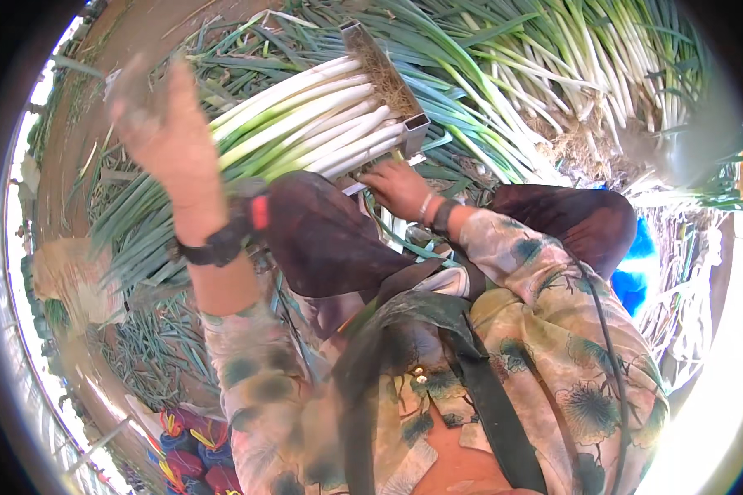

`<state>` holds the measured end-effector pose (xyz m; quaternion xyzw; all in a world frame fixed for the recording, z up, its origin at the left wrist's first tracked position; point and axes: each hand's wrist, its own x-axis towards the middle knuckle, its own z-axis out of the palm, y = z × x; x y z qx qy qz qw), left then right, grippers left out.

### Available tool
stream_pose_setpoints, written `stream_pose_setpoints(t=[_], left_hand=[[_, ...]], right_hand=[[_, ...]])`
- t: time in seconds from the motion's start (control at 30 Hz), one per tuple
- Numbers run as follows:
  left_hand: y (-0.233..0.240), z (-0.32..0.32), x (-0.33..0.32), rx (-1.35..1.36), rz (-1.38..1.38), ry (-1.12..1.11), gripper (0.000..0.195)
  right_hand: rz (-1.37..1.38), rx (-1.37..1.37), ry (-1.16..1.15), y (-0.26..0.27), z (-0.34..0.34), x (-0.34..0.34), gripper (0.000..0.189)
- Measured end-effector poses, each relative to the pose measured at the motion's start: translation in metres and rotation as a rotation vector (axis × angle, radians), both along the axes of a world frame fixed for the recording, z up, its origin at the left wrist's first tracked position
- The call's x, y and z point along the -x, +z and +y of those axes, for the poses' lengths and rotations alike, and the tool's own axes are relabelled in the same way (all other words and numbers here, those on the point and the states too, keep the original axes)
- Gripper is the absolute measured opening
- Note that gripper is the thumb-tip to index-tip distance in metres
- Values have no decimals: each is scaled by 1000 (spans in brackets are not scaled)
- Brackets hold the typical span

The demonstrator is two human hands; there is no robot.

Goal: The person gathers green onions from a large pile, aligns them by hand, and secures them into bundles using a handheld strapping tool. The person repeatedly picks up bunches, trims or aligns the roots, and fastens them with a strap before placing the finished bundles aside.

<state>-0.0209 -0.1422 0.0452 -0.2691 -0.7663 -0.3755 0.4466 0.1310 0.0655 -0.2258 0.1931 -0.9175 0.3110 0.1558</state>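
Note:
A bundle of long green onions (309, 120) lies in front of me, white stalks to the right and leaves (142, 229) trailing left. Their roots press against the end plate of a metal holder (416, 124). My right hand (402, 189) rests at the near corner of this plate, just below the stalks, fingers curled. Whether it grips anything there is hidden. Raised and blurred at the upper left, my left hand (167, 130) is above the leaves, with a dark watch on its wrist. A thin grey streak (77, 65) shows by its fingertips; I cannot tell if it is held.
Loose green onions with roots (582, 80) pile up at the upper right. Leaf scraps (161, 352) litter the ground on the left, near a tan sheet (71, 272). Red and blue bundles with yellow ties (195, 448) sit lower left. My bent knees (328, 235) flank the right hand.

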Motion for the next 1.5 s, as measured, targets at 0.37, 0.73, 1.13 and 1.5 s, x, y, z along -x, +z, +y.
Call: stream_pose_setpoints(t=[0.37, 0.73, 1.13, 1.5], left_hand=[[-110, 154, -22, -269, -1115, -455, 24], [-109, 171, -1, -163, -1150, -514, 21], [-104, 173, 0, -194, -1103, -427, 28], [-139, 183, 3, 24, -613, -327, 21]], right_hand=[[-548, -157, -978, -89, 238, -10, 25], [-896, -260, -1119, -156, 339, -14, 47], [-879, -75, -967, -91, 268, -16, 62], [-276, -454, -835, 127, 245, -12, 29]])
